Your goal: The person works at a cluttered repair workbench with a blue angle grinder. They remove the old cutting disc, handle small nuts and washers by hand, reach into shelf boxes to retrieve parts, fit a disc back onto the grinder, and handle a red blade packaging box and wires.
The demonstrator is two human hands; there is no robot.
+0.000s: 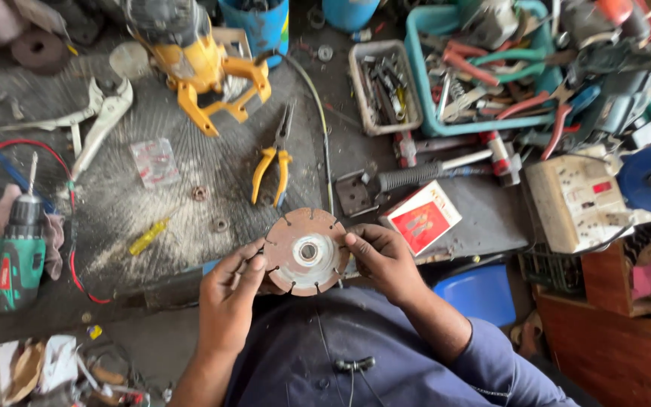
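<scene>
Disc: segmented cutting disc (307, 252), worn reddish, held flat at 6 o'clock of the workbench (152, 203).
Left hand (229, 292): fingers pinch its 9 o'clock rim.
Right hand (383, 258): fingers grip its 3 o'clock rim.
Pliers: yellow-handled pliers (274, 160) at 12 o'clock, apart.

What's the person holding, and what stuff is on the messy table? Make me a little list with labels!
Held thing: round, rusty-looking cutting disc with notches around its edge
Left hand: pinches the disc's left edge
Right hand: grips the disc's right edge
Just behind the disc: yellow-handled pliers
Left side: green drill
Back: yellow power tool
Right of the disc: red and white box
Back right: teal tray full of hand tools
Surface: dusty grey workbench
</scene>
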